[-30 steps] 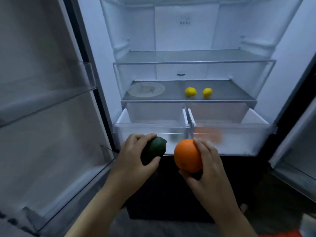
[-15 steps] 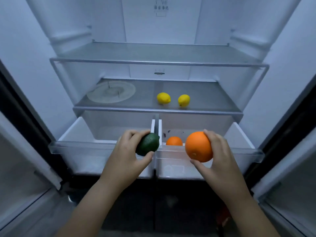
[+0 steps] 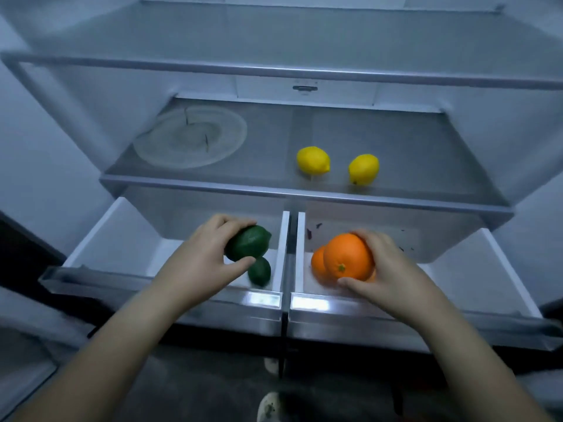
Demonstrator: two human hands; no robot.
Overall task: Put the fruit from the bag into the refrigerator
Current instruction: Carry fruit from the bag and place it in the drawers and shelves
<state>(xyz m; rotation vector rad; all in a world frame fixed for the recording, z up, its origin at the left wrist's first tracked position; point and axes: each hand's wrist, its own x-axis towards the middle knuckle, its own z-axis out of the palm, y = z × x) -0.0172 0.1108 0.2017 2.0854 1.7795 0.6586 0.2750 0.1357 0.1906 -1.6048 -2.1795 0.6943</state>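
My left hand (image 3: 198, 266) grips a dark green lime (image 3: 248, 242) over the open left drawer (image 3: 115, 229), just above a second lime (image 3: 259, 272) lying on the drawer floor. My right hand (image 3: 387, 272) holds an orange (image 3: 347, 257) low inside the open right drawer (image 3: 493, 269), directly over another orange (image 3: 317, 264) that lies there. Two lemons (image 3: 313, 159) (image 3: 363, 169) sit on the glass shelf (image 3: 274, 190) above the drawers. The bag is out of view.
A round translucent plate (image 3: 190, 137) lies on the left of the glass shelf. A higher shelf (image 3: 274, 71) spans the fridge above. A white divider (image 3: 291, 248) separates the two drawers. A shoe (image 3: 269, 406) shows on the dark floor below.
The view has closed in on the fridge. Both hands moved forward and down into the drawers with their fruit, the lime into the left one, the orange into the right.
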